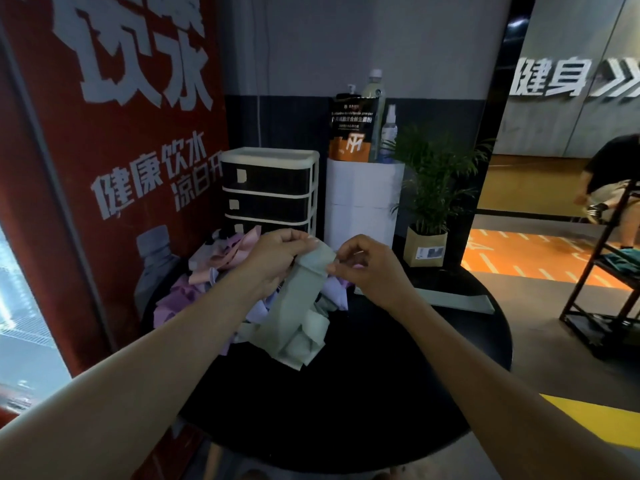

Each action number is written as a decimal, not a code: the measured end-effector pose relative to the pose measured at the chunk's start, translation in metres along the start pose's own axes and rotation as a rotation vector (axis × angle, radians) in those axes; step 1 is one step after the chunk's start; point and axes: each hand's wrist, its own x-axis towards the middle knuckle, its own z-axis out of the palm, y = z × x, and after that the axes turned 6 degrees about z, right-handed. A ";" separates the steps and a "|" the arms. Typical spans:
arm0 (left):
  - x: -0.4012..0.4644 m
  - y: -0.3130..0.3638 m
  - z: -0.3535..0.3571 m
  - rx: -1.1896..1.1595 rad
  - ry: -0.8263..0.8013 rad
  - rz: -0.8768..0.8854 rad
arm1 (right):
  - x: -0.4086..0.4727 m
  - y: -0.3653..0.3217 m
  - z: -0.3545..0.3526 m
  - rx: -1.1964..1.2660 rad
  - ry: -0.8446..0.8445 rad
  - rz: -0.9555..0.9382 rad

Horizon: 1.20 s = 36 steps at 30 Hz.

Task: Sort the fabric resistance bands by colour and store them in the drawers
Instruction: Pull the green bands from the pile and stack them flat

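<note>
Holding: left hand (277,252) and right hand (360,261) each pinch the green band's (304,296) top edge between them.
Band: hangs below both hands onto the counter (363,393).
Technique: judged best to square edges, fold flat.
Drawers (270,192): beyond the hands, closed.

We hold a green band (304,289) up between our left hand (277,258) and right hand (367,268), above the round black table (346,393) where the pile of pink and purple bands (207,271) lies before the closed drawer unit (270,192).
</note>
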 end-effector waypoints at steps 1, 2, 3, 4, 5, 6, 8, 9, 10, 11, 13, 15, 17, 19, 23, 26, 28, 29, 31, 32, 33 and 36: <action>0.002 0.005 0.004 -0.020 0.011 -0.006 | 0.001 0.000 0.001 -0.031 -0.013 -0.008; 0.004 0.009 0.007 -0.038 0.019 -0.010 | 0.002 0.000 0.002 -0.070 -0.008 -0.013; 0.006 0.012 0.011 -0.050 0.026 -0.012 | 0.003 0.000 0.002 -0.099 0.006 -0.021; 0.008 0.015 0.014 -0.058 0.033 -0.011 | 0.004 0.000 0.001 -0.117 0.029 -0.036; 0.010 0.017 0.016 -0.063 0.042 -0.010 | 0.006 -0.001 0.000 -0.130 0.056 -0.061; 0.013 0.019 0.018 -0.070 0.053 -0.011 | 0.008 -0.001 -0.001 -0.145 0.085 -0.091; 0.017 0.022 0.022 -0.072 0.063 -0.013 | 0.012 -0.004 -0.006 -0.180 0.128 -0.144; 0.019 0.023 0.023 -0.063 0.061 -0.013 | 0.014 -0.005 -0.009 -0.208 0.141 -0.175; 0.020 0.024 0.025 -0.054 0.055 -0.012 | 0.016 -0.007 -0.011 -0.243 0.157 -0.210; 0.021 0.025 0.026 -0.047 0.045 -0.010 | 0.019 -0.007 -0.014 -0.277 0.180 -0.245; 0.023 0.026 0.028 -0.008 0.026 0.008 | 0.025 -0.009 -0.020 -0.325 0.236 -0.289; 0.026 0.027 0.029 0.085 0.049 0.066 | 0.031 -0.010 -0.027 -0.337 0.290 -0.281; 0.028 0.029 0.028 0.185 0.100 0.162 | 0.037 -0.011 -0.033 -0.331 0.331 -0.244; 0.028 0.030 0.029 0.207 0.069 0.235 | 0.041 -0.013 -0.039 -0.320 0.360 -0.219; 0.024 0.034 0.041 0.111 -0.093 0.191 | 0.044 -0.020 -0.043 -0.288 0.346 -0.234; 0.026 0.040 0.047 0.002 -0.110 0.101 | 0.040 -0.023 -0.037 -0.252 0.228 -0.242; 0.030 0.044 0.049 -0.013 -0.097 0.083 | 0.039 -0.022 -0.037 -0.224 0.135 -0.273; 0.032 0.045 0.048 0.018 -0.081 0.094 | 0.039 -0.021 -0.039 -0.205 0.113 -0.281; 0.036 0.048 0.047 0.075 -0.061 0.131 | 0.042 -0.021 -0.046 -0.118 0.133 -0.261; 0.037 0.051 0.047 0.077 -0.073 0.150 | 0.043 -0.021 -0.051 -0.061 0.164 -0.238; 0.038 0.054 0.048 0.061 -0.097 0.171 | 0.045 -0.021 -0.054 -0.004 0.192 -0.213; 0.039 0.064 0.055 0.016 -0.165 0.232 | 0.046 -0.020 -0.055 0.172 0.116 -0.095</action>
